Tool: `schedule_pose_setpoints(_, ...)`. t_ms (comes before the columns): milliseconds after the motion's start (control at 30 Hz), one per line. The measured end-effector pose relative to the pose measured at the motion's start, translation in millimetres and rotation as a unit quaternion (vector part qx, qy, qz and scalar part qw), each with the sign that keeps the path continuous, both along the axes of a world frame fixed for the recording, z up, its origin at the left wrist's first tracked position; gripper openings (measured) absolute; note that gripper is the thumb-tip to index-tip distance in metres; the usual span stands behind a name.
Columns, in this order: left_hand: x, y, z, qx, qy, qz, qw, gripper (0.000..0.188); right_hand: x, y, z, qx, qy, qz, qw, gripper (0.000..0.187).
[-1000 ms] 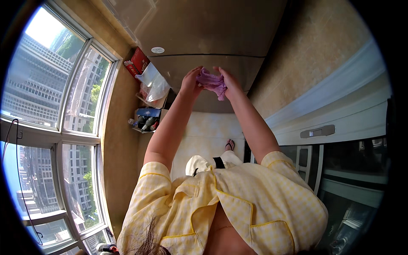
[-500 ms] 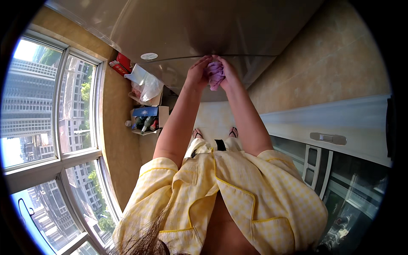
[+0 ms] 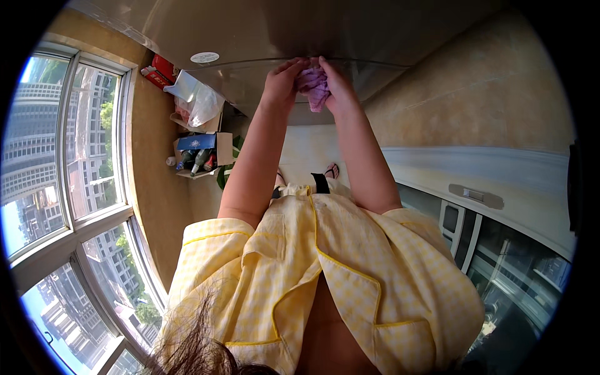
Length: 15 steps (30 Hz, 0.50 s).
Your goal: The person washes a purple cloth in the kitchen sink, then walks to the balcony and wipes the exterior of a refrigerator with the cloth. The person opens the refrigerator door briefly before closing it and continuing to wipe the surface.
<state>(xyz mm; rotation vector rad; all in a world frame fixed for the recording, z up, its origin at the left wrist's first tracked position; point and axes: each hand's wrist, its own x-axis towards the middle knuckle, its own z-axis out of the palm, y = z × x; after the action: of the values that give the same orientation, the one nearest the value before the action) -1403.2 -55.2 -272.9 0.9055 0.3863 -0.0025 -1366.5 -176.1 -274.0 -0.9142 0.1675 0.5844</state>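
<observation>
A crumpled purple cloth (image 3: 314, 87) is bunched between my two hands, its lower end hanging loose. My left hand (image 3: 280, 82) is closed against its left side. On the other side my right hand (image 3: 338, 82) is wrapped around it, thumb side up. Both hands are right by the seam in the glossy brown-grey front of a refrigerator (image 3: 250, 31). Whether the cloth touches that front, I cannot tell. Both my arms reach straight forward, below short yellow checked sleeves.
Left of the refrigerator sit a white plastic bag (image 3: 204, 105), a red box (image 3: 160, 70) and an open carton (image 3: 223, 149) of bottles. Windows (image 3: 70, 181) line the left wall. A white-framed sliding door or window (image 3: 431, 169) is at right. Tiled floor (image 3: 306, 147) lies below my arms.
The whole view has shifted, so the refrigerator seam, boxes and hands now appear higher. My hands still hold the cloth by the seam, with little change in their grip.
</observation>
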Motion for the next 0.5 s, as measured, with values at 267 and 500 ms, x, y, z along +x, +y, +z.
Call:
schedule_pose_setpoints(267, -36.3, 8.2, -8.0, 0.087, 0.007, -0.139, 0.986, 0.043, 1.2, -16.5, -57.0, 0.012, -0.017, 0.023, 1.000, 0.027)
schedule_pose_setpoints(500, -70.2, -12.8, 16.8, 0.088, 0.054, -0.068, 0.992, 0.034, -3.0, -35.3, -22.8, 0.052, -0.087, 0.112, 0.989, 0.029)
